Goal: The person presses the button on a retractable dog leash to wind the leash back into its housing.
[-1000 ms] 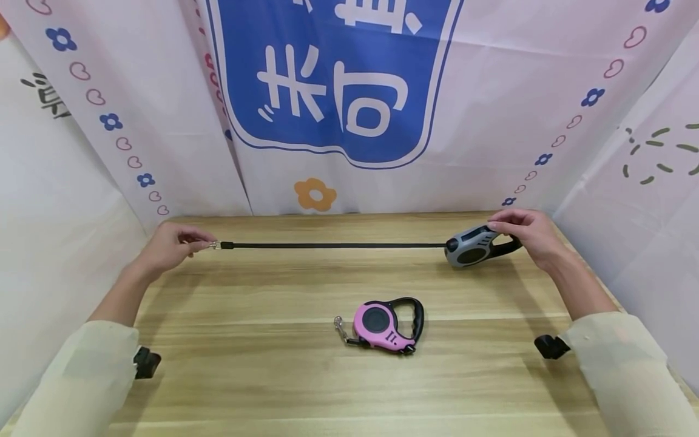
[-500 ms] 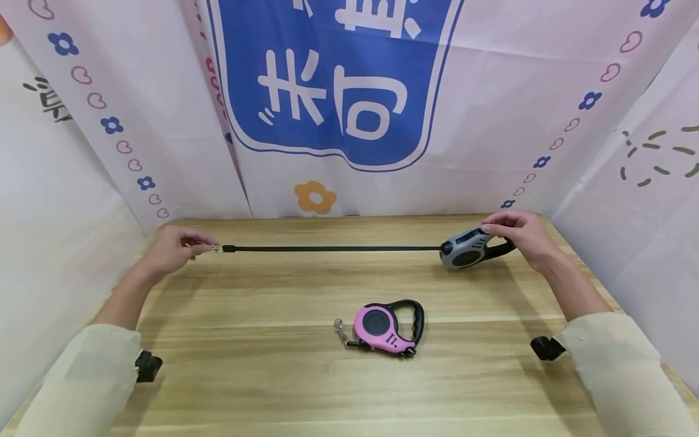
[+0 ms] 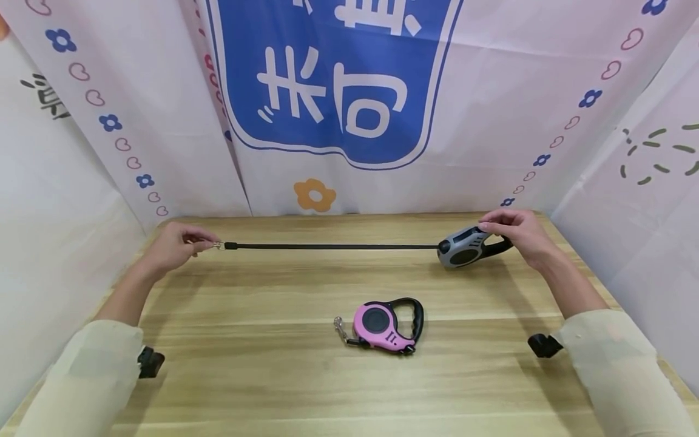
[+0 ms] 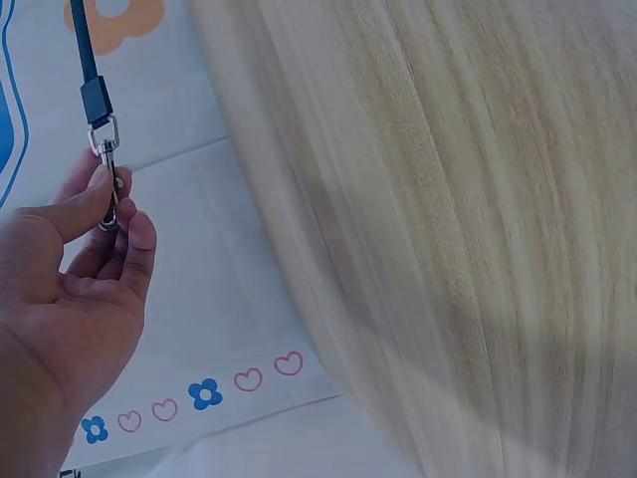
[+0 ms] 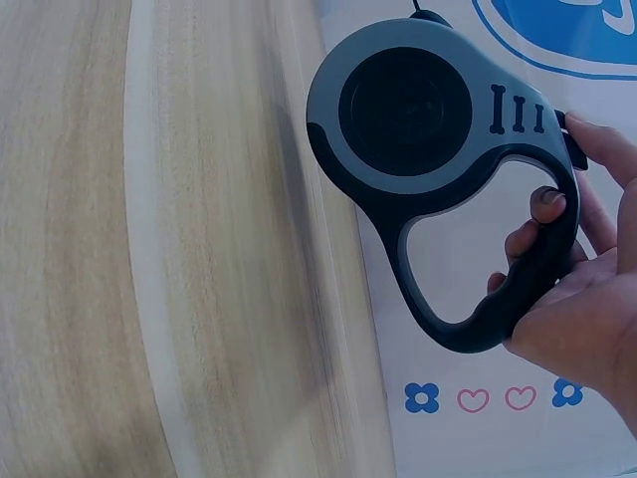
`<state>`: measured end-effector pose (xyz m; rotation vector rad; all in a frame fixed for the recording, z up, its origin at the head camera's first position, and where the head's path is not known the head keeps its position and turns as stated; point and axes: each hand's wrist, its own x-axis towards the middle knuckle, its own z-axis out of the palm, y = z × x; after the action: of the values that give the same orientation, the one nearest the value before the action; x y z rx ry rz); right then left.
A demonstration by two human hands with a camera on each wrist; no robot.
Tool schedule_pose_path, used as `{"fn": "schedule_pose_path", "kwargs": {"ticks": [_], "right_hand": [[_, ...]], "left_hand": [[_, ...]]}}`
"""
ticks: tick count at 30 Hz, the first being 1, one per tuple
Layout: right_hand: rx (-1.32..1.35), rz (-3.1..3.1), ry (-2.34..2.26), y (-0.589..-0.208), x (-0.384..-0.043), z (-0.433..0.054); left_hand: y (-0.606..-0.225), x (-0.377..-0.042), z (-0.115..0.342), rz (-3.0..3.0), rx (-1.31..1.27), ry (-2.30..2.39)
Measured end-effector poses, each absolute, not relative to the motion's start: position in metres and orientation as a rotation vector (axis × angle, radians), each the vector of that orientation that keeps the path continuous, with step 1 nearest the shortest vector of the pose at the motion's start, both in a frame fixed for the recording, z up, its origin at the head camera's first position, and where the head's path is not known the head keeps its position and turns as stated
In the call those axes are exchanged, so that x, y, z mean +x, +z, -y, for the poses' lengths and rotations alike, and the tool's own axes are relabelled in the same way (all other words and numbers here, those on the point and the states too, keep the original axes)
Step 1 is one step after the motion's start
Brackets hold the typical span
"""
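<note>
My right hand (image 3: pixel 516 233) grips the black handle of a grey retractable dog leash (image 5: pixel 468 75), its fingers curled through the loop in the right wrist view. A finger lies at the black button on the handle's top. From the casing a black strap (image 3: pixel 333 246) runs straight and taut to the left. At its far end my left hand (image 3: pixel 180 246) pinches the silver metal clip (image 4: pixel 107 149) between thumb and fingers. On the table in front lies a pink retractable leash (image 3: pixel 377 320) with a black handle, its short clip (image 3: pixel 340 328) pointing left; neither hand touches it.
The wooden table (image 3: pixel 246 364) spans the space below the hands. White printed cloth (image 3: pixel 491 121) hangs behind it and at both sides. A black wrist camera (image 3: pixel 150 362) sits at the left sleeve, another black camera (image 3: pixel 545 345) at the right.
My right hand and the grey leash have shifted slightly left, and the stretch of strap between the hands is a little shorter. The left hand has moved slightly right. The pink leash stays put.
</note>
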<state>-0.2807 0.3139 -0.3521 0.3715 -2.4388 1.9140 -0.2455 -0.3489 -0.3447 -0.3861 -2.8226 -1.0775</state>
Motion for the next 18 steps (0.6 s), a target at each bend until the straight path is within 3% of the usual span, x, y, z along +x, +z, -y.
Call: {"fn": "schedule_pose_path", "kwargs": {"ticks": [18], "right_hand": [[0.395,2.423,1.928,-0.3517,-0.2812,-0.3070]], "left_hand": [[-0.3442,-0.2453,0.3437,2.835,-0.373,-1.108]]}}
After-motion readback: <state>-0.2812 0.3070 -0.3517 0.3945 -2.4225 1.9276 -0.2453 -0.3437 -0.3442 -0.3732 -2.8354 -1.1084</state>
